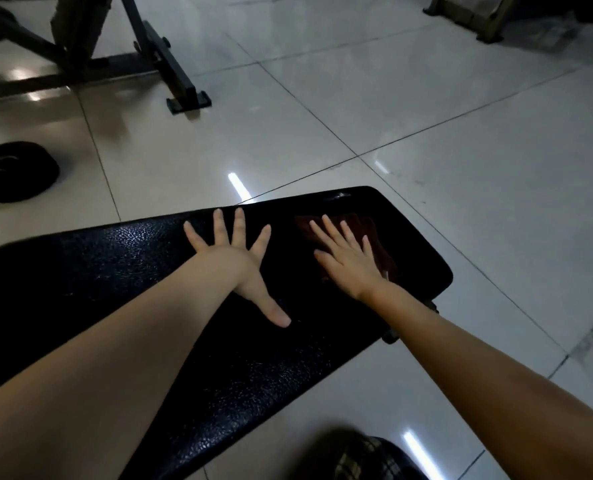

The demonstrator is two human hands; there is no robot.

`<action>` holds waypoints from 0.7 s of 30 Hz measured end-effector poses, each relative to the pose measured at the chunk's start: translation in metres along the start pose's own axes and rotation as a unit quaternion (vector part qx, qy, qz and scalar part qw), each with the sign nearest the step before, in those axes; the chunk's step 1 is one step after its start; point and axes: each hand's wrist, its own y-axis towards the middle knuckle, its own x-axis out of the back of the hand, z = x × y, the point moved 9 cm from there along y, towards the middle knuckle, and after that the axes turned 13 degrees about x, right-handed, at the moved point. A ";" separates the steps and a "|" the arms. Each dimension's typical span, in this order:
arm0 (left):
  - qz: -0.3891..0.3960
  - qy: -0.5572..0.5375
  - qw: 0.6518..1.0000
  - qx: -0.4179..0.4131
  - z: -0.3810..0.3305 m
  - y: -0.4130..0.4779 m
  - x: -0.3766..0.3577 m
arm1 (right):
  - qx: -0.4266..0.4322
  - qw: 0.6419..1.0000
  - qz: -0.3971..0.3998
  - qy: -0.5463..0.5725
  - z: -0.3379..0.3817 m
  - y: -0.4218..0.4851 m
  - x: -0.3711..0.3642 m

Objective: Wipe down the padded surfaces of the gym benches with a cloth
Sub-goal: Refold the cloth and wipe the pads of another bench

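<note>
Bench pad (115, 271): black, textured, running diagonally across your view over the tiled floor (426, 116).
Cloth (383, 252): dark reddish-brown, lying flat on the pad near its far right end.
Your right hand (347, 265): flat on the cloth, palm down, fingers straight and slightly apart.
Your left hand (232, 261): flat on the bare pad just beside the cloth, fingers and thumb spread wide, holding nothing.
Weight plate (14, 171): on the floor, left, well apart from the bench.
Machine frame (170, 60): dark metal, upper left.
</note>
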 end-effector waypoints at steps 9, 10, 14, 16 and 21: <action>0.006 -0.015 1.000 0.007 0.001 0.003 -0.007 | 0.122 0.992 0.010 -0.025 0.055 -0.016 -0.012; 0.007 -0.015 1.000 0.005 0.000 0.004 -0.007 | 0.111 0.994 0.004 -0.020 0.050 -0.002 -0.008; 0.020 -0.007 1.000 0.006 -0.002 0.006 -0.006 | 0.051 0.999 -0.015 -0.010 0.029 0.056 0.007; 0.028 -0.005 1.000 0.012 -0.003 0.007 -0.003 | 0.034 0.999 -0.015 0.001 0.025 0.069 0.009; 0.040 -0.013 0.998 0.039 -0.006 0.008 0.008 | 0.019 1.000 0.005 0.017 0.032 0.061 0.004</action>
